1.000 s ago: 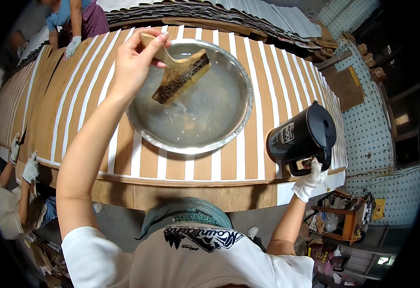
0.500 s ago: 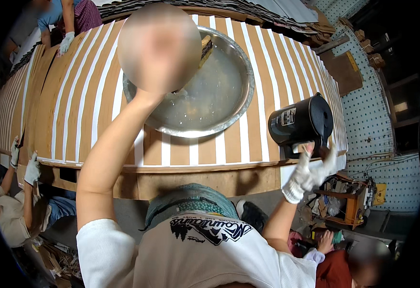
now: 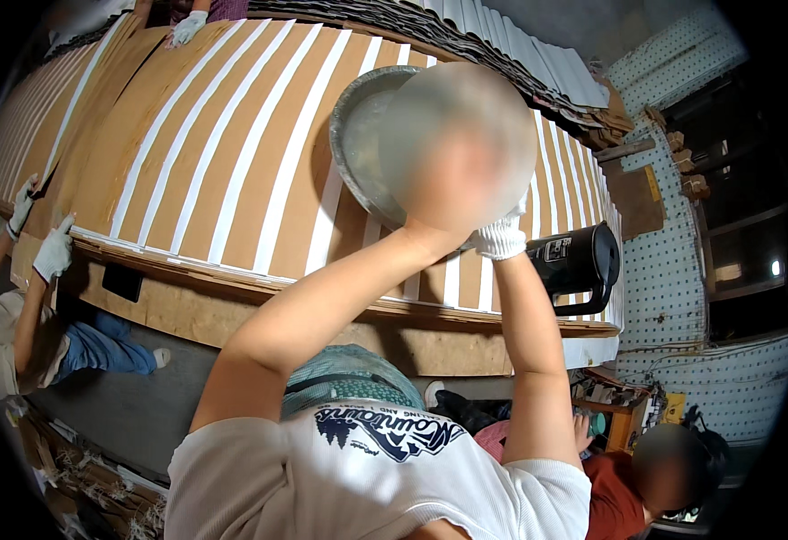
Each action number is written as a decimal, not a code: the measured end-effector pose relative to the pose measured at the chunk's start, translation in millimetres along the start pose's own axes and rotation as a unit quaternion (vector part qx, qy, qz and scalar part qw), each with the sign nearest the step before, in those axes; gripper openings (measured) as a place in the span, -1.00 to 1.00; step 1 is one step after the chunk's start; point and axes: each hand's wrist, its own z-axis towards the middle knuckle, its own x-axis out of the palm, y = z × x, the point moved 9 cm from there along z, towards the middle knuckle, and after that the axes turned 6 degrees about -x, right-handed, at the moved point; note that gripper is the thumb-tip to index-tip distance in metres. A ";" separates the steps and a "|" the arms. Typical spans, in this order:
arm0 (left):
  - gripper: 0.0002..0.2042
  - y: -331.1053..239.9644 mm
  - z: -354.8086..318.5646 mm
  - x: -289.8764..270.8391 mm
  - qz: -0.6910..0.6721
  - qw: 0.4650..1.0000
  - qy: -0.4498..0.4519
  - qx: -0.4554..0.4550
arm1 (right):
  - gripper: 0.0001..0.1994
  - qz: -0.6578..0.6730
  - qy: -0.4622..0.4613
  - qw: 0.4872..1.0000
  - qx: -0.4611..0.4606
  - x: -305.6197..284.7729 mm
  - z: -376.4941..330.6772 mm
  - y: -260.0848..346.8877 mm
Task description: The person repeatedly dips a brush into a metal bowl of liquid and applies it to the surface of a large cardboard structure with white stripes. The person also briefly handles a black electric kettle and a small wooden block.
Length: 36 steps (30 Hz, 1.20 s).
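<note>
The round metal basin [image 3: 349, 166] sits on the striped counter [image 3: 101, 157] at 12 o'clock, its right part hidden behind a blur. It looks to hold murky liquid, so it would probably be heavy and sloshy, stiff-walled, and slippery where wet; the rim at 3 and 9 o'clock seems the best two-handed hold, kept level. The left hand [image 3: 460, 171] lies over the basin's 4 o'clock side, the gloved right hand [image 3: 502, 236] just beside it; blurring means one cannot tell whether their fingers are spread, closed or gripping anything. From the basin, a dark jug [image 3: 579, 261] stands at 4 o'clock, partly behind the right forearm. Co-workers' gloves show at 10 o'clock [image 3: 187, 29] and near 9 [image 3: 54, 252]; a person in red [image 3: 617, 495] is at 5.
</note>
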 end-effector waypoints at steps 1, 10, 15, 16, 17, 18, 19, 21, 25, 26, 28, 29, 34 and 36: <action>-0.65 -5.7 0.1 -9.2 -0.004 1.000 0.014 0.023 | -0.58 -0.012 -0.016 0.999 -0.028 -1.6 -3.2 -8.0; -0.64 180.2 -23.4 -261.6 0.190 0.959 -0.061 -0.199 | -0.66 0.010 0.171 0.943 0.285 -14.0 -26.5 -87.3; -0.71 254.1 -68.6 -329.5 0.286 0.897 -0.037 -0.336 | -0.64 0.120 0.031 0.914 0.387 18.6 -14.2 -116.5; -0.72 256.8 -75.7 -326.2 0.336 0.894 -0.019 -0.296 | -0.63 0.130 0.005 0.914 0.385 33.0 -11.0 -131.0; -0.73 263.2 -86.5 -320.6 0.385 0.887 0.000 -0.255 | -0.63 0.139 -0.020 0.913 0.383 44.6 -7.7 -139.3; -0.75 265.0 -91.7 -321.0 0.439 0.872 0.013 -0.215 | -0.63 0.081 0.025 0.917 0.389 52.5 8.9 -123.7; -0.75 256.3 -87.5 -311.9 0.466 0.864 0.023 -0.189 | -0.61 0.174 -0.046 0.880 0.440 64.0 4.3 -120.3; -0.77 236.0 -80.1 -290.9 0.515 0.845 0.040 -0.137 | -0.61 0.211 0.008 0.875 0.436 89.9 10.5 -125.0; -0.76 238.8 -81.6 -291.7 0.518 0.841 0.050 -0.148 | -0.64 0.291 0.076 0.849 0.435 109.8 19.7 -76.6; -0.75 239.3 -82.6 -292.0 0.517 0.844 0.045 -0.135 | -0.65 0.327 0.081 0.848 0.409 105.8 19.5 -62.4; -0.75 239.0 -84.1 -292.0 0.517 0.844 0.052 -0.130 | -0.66 0.363 0.116 0.838 0.390 97.7 10.0 -39.3; -0.75 237.2 -84.6 -292.7 0.519 0.844 0.055 -0.127 | -0.67 0.363 0.146 0.832 0.393 92.8 -0.1 -34.5; -0.75 231.4 -82.0 -287.1 0.535 0.833 0.064 -0.125 | -0.70 0.295 0.167 0.847 0.410 36.4 -17.0 -51.8; -0.74 233.5 -81.5 -283.8 0.538 0.829 0.074 -0.132 | -0.69 0.237 0.166 0.885 0.365 29.7 -8.5 -73.4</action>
